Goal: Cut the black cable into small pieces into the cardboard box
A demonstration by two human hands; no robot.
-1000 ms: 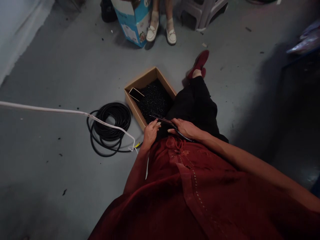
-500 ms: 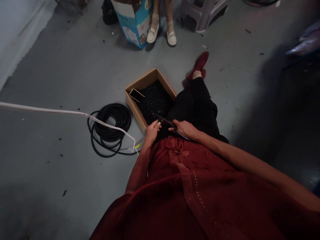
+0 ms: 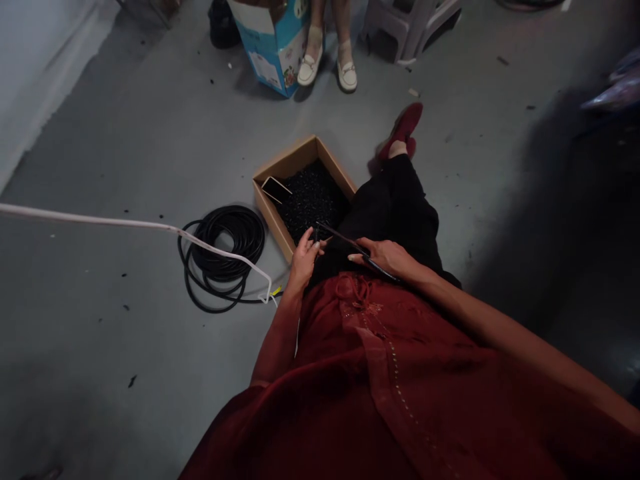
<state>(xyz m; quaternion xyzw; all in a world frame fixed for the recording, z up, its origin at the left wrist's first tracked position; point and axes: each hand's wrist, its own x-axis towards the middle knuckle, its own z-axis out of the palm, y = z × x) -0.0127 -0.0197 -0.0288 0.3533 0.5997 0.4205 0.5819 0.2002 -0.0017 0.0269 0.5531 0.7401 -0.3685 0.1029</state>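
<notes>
Far to your left a white cable [image 3: 100, 221] is running across the grey floor, and its end is hanging over the coil of black tubing [image 3: 225, 257], which is lying flat just beside the cardboard box [image 3: 273, 212]. The box is standing against your leg and is holding a bed of small black pieces [image 3: 313, 200], with a pale flat card [image 3: 276, 189] leaning in its left corner. Your left hand [image 3: 304, 260] is hovering over the near corner of the box with thumb and fingertips pinched together right at the tip of the scissors [image 3: 337, 235] (what they are pinching is too small and dark to make out, though a short end of tube seems likely). The scissors are lying at a slant over the box's near edge, blades pointing towards the left hand, and your right hand [image 3: 387, 257] is closed around the handles above your lap; whether the blades are parted I cannot tell. Judging by this, you are snipping over the box, so I am suggesting that you hold the pinching fingertips a little behind the blade tip, not across it, and that you are cutting with the tip over the open box and not over its rim, so nothing is dropping onto the floor. At the far right your red shoe [image 3: 403, 127] is resting beyond the box, well apart from another person's white shoes [image 3: 327, 67].
</notes>
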